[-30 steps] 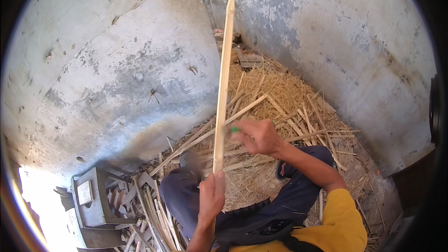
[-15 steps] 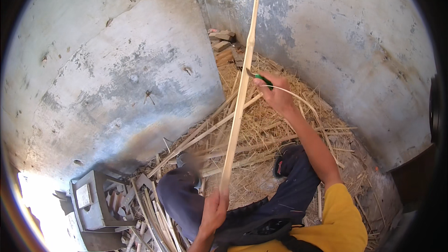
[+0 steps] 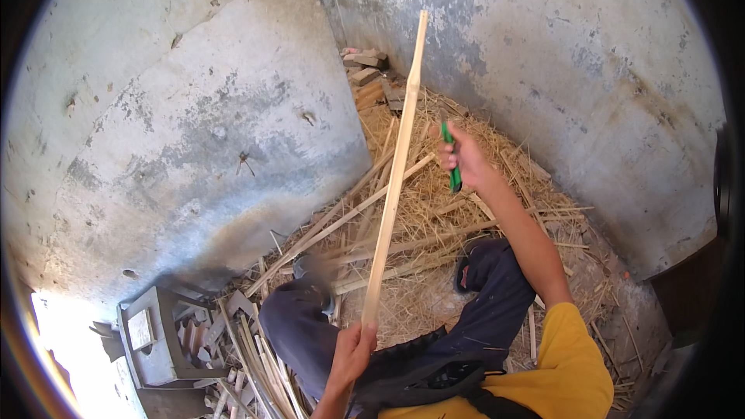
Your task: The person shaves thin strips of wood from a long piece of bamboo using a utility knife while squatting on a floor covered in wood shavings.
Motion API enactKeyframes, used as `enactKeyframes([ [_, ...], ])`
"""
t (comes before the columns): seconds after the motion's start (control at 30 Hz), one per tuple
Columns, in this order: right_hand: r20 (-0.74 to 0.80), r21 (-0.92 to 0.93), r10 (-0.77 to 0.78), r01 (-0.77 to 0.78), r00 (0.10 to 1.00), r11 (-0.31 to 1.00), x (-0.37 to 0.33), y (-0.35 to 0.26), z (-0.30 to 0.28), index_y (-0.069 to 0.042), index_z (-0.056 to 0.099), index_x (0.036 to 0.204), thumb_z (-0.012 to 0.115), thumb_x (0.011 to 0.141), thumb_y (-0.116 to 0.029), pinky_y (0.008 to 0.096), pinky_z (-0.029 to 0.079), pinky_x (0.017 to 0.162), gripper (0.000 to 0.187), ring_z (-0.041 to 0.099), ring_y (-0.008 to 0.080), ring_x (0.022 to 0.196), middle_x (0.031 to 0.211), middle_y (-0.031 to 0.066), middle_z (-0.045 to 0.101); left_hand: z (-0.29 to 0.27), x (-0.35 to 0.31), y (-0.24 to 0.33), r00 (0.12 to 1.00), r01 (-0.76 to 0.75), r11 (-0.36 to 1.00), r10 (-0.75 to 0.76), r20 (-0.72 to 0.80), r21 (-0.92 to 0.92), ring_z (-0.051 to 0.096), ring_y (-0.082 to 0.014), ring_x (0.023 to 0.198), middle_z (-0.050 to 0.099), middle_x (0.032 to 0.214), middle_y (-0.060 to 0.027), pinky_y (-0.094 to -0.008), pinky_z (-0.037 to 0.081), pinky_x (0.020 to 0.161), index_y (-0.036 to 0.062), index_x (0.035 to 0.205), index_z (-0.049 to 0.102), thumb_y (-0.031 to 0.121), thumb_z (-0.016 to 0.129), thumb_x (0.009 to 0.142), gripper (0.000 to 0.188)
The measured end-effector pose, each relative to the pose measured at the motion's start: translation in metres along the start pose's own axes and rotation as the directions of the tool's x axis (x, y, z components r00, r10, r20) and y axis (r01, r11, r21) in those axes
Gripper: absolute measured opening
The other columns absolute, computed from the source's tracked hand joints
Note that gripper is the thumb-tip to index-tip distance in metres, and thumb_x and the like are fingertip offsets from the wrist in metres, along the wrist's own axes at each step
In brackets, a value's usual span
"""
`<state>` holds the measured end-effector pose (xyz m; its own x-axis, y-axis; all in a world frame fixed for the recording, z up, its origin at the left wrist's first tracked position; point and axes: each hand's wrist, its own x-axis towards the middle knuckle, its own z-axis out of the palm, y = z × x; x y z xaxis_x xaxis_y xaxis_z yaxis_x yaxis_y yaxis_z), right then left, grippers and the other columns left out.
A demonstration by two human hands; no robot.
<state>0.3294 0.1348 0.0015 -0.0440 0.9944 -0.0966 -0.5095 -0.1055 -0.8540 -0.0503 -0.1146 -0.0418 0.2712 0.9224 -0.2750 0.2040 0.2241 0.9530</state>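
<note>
1. The fingers of the left hand [image 3: 355, 351] grasp the pale bamboo strip [image 3: 398, 171] low down; it points just past twelve o'clock from there.
2. At one o'clock from the left hand, the right hand [image 3: 469, 163] has its fingers wrapped around a green-handled knife [image 3: 452, 159].
3. Unlike half a second ago, the knife stands apart from the strip, at its three-o'clock side.
4. The thin curled sliver beside the right hand is gone.

The green knife [image 3: 455, 178] has left the strip [image 3: 397, 171].
</note>
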Motion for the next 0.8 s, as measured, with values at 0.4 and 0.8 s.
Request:
enactKeyframes([
  [0.4,0.489,-0.626,-0.437,0.653,0.754,0.427,-0.066,0.037,0.083,-0.002,0.063,0.114,0.054,0.11,-0.034,0.0298,0.045,0.053,0.034,0.055,0.0152,0.059,0.078,0.0047,0.058,0.003,0.044,0.033,0.977,-0.205,0.975,0.199,-0.076,-0.083,0.035,-0.0038,0.058,0.04,0.067,0.0069,-0.0256,0.028,0.052,0.0088,0.083,0.047,0.033,0.044,0.115,0.04],
  [0.8,0.697,-0.591,-0.382,0.788,0.607,0.172,-0.107,0.05,0.112,-0.002,0.063,0.108,0.074,0.097,-0.028,0.0375,0.052,0.056,0.03,0.069,0.0271,0.066,0.087,0.0108,0.069,0.005,0.048,0.065,0.964,-0.261,0.961,0.255,-0.07,-0.087,0.03,-0.0054,0.055,0.035,0.064,0.0052,-0.0265,0.024,0.05,0.0107,0.082,0.042,0.04,0.034,0.117,0.046],
])
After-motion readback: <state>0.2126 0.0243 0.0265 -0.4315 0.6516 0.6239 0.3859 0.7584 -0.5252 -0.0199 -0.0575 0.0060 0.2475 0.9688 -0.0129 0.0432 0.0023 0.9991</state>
